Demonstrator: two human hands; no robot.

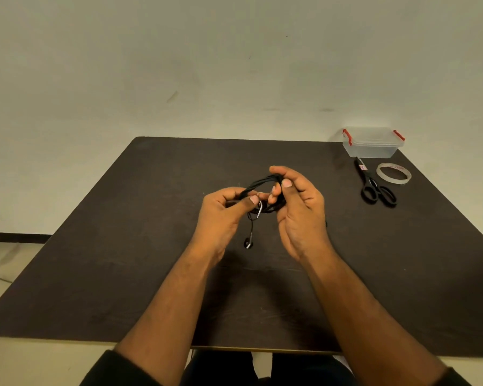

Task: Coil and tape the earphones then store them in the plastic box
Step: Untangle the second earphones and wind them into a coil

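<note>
Both hands [262,207] grip coiled earphones [262,182]; fingers hide most loops.

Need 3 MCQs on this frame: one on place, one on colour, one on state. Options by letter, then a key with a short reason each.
1. Where does the black-handled scissors lie?
A. Between the clear plastic box with red latches and the person, left of the clear tape roll
B. Inside the box
C. At the dark table's left edge

2. What colour are the box's latches?
A. Blue
B. Red
C. Black

3. What state are the black wired earphones in?
A. Loose flat on the table
B. Taped and in the box
C. Looped into a coil held between the left hand and right hand, one earbud dangling

Key:
1 A: the scissors sit just in front of the box, with the roll to their right.
2 B: both clips show red.
3 C: both hands grip the loops; no tape shows on them.
</note>
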